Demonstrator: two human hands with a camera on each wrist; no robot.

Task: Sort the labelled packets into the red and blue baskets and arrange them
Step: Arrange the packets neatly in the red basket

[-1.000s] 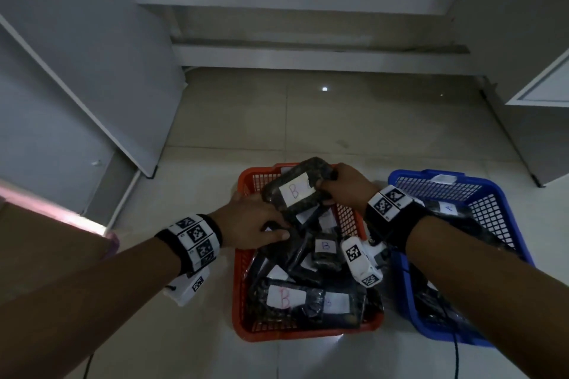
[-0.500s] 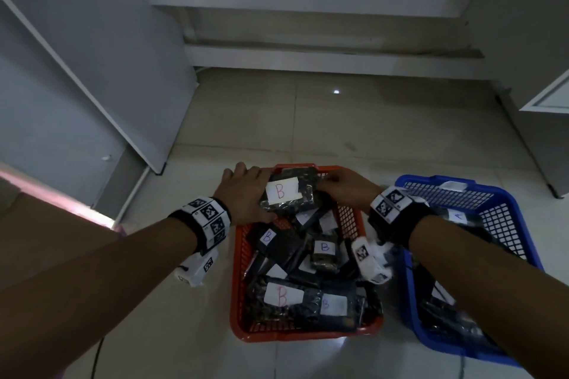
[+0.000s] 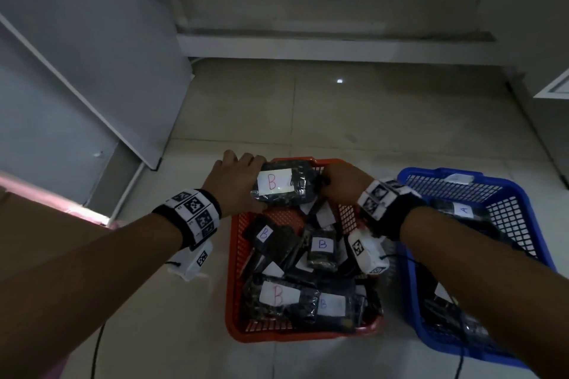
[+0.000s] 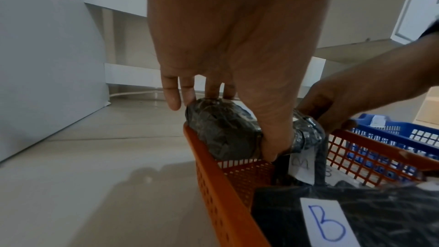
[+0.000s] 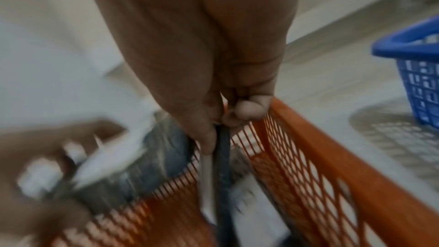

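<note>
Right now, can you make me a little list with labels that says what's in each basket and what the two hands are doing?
red basket: full of dark packets with B labels
blue basket: dark packets; the one readable label says A
top packet: red B label, at the far end of the red basket
left hand: holds the top packet's left end, thumb under it
right hand: at the packet's right end, pinching a thin dark edge; that view is blurred
floor: pale tiles
</note>
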